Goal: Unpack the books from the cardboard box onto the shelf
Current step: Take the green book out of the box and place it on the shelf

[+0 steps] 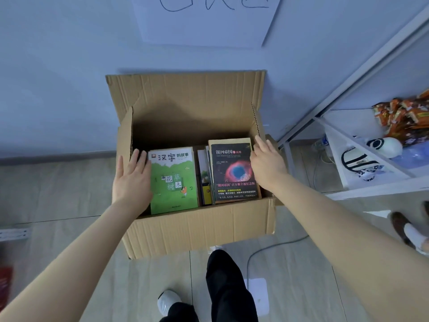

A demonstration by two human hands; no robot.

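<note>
Left hand touches the green book, right hand the dark book (fingers straight, gripping nothing), squeezed by cardboard box walls. White shelf at right.

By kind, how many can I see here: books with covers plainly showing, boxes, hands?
Books with covers plainly showing: 2, green book, black book
Box: 1
Hands: 2, left hand, right hand
Total: 5
More books between them show only edges; not counted.
</note>
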